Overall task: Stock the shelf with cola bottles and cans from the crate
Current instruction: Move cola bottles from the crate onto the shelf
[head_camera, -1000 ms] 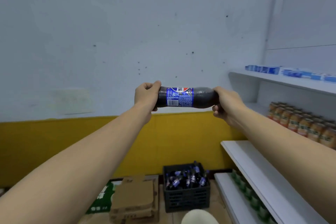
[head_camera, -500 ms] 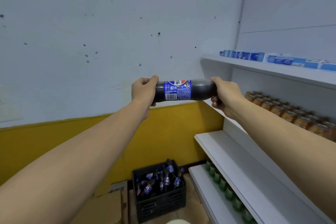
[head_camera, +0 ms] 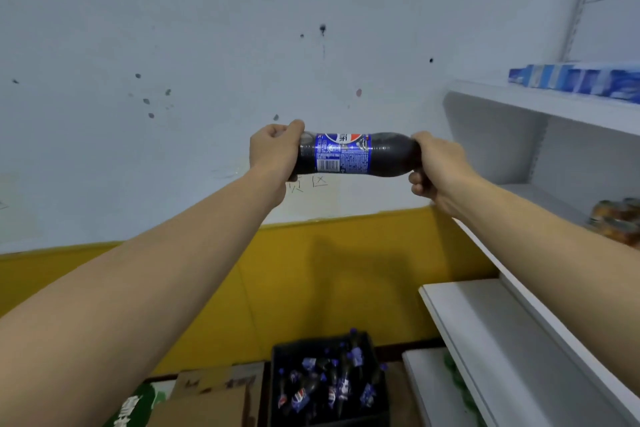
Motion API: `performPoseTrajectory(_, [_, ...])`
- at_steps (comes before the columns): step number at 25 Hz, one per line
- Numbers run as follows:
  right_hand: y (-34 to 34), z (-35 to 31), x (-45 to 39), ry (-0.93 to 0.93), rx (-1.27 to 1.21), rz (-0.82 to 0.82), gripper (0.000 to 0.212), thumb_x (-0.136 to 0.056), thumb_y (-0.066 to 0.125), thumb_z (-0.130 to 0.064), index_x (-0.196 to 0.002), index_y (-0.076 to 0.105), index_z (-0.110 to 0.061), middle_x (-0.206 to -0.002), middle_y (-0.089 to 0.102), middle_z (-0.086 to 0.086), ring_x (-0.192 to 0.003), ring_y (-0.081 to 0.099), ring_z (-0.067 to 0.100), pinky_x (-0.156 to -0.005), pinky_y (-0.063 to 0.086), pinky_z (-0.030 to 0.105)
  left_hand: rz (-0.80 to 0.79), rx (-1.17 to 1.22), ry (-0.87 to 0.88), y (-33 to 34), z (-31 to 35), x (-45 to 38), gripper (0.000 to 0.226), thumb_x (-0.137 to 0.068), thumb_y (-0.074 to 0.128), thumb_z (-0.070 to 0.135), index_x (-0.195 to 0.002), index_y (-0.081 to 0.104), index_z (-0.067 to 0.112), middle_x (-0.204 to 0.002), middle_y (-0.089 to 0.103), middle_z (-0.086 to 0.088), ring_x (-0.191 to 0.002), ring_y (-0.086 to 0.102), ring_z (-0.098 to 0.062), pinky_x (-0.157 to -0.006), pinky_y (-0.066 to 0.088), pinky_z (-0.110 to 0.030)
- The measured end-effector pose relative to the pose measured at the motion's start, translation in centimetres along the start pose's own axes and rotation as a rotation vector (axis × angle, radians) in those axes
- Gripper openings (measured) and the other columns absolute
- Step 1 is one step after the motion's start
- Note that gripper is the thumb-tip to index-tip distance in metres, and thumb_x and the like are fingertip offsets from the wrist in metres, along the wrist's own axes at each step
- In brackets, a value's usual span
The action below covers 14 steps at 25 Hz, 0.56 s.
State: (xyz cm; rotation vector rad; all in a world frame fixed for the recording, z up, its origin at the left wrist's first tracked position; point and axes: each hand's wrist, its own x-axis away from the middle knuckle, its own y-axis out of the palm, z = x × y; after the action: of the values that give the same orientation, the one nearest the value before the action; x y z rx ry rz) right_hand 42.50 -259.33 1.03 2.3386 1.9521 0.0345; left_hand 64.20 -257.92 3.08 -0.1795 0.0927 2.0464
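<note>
A person's two bare forearms reach forward and up from the bottom corners, meeting at a dark plastic cola bottle with a blue label [head_camera: 349, 155], which is held lying sideways in mid-air in front of a pale, speckled wall [head_camera: 173, 45]. Left of the bottle, the left hand [head_camera: 275, 151] wraps its curled fingers and thumb around the bottle's base end. Below and left of the bottle, at the bottom edge, lie a green printed carton [head_camera: 133, 407] and, just beside it, a brown cardboard box [head_camera: 207, 399] with open flaps. A band of yellow paint [head_camera: 311, 288] runs across the lower wall beneath the bottle. Directly under the bottle, far below on the floor, stands a black plastic crate [head_camera: 280, 378] holding more dark cola bottles with blue caps [head_camera: 325, 381], leaning at mixed angles. Right of the bottle, the right hand [head_camera: 438, 166] closes around the neck end, hiding the cap. Further right stands a white metal shelf unit [head_camera: 491, 340] with several tiers: blue and white boxes [head_camera: 575, 78] sit on the tier above bottle height, orange-topped jars [head_camera: 616, 220] on the tier just below it, a bare white board under that, and green bottle tops [head_camera: 457, 378] showing on the lowest tier beside the crate.
</note>
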Motion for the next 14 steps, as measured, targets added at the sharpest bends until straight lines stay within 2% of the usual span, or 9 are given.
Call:
performPoseTrajectory(6, [2.4, 2.7, -9.3, 0.052, 0.027, 0.022, 0.012, -0.092, 0.048, -0.023, -0.084, 0.05, -0.015, -0.065, 0.044, 0.004, -0.043, 0.04, 0.016, -0.043, 0.036, 0.024, -0.039, -0.028, -0.012, 4.6, -3.2, -10.2, 0.016, -0.091, 0.064, 0.033, -0.085, 0.058, 0.019, -0.084, 0.066, -0.004, -0.067, 0.061, -0.024, -0.053, 0.042, -0.028])
performPoseTrajectory(11, [4.9, 2.8, -16.3, -0.05, 0.004, 0.219, 0.012, -0.093, 0.049, -0.024, -0.087, 0.051, -0.014, -0.066, 0.043, 0.005, -0.044, 0.041, 0.016, -0.043, 0.037, 0.024, -0.21, 0.052, 0.074, 8.9, -4.7, -20.1, 0.018, -0.091, 0.064, 0.035, -0.093, 0.06, 0.017, -0.083, 0.064, -0.002, -0.064, 0.059, -0.021, -0.054, 0.044, -0.028])
performPoseTrajectory(14, [6.2, 3.0, -19.5, -0.033, -0.023, 0.37, 0.01, -0.093, 0.051, -0.022, -0.088, 0.054, -0.014, -0.065, 0.043, 0.005, -0.042, 0.039, 0.015, -0.043, 0.036, 0.023, -0.326, 0.063, 0.044, 11.7, -6.1, -25.2, 0.017, -0.091, 0.064, 0.034, -0.092, 0.06, 0.018, -0.082, 0.064, -0.001, -0.062, 0.059, -0.018, -0.052, 0.044, -0.026])
